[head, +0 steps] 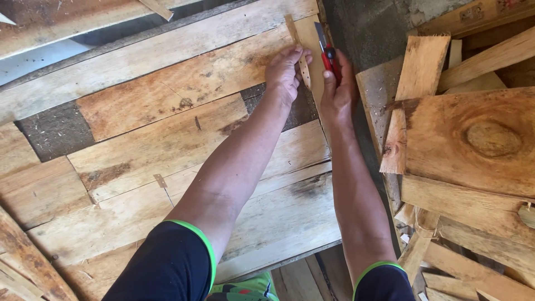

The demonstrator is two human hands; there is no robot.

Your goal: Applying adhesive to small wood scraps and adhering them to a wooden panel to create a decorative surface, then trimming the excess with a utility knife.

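I count one utility knife (329, 53) in view, red-bodied with a grey blade pointing away from me, and it sits clenched in my right hand (337, 92) at the far right edge of the worktop (167, 145). One thin wooden strip (298, 47) lies there too, running away from me along the pale end of a plank; my left hand (285, 71) presses on it with the fingers curled over its near part, thumb toward the knife. The two hands are just beside each other, the blade close to the strip's right side, though I cannot tell whether steel touches wood. The worktop itself is made of several rough planks laid side by side, with two dark gaps showing between them. To the right, well apart, one heap of offcut boards (473, 139) is stacked loosely; its topmost piece bears one round knot. I see no containers.
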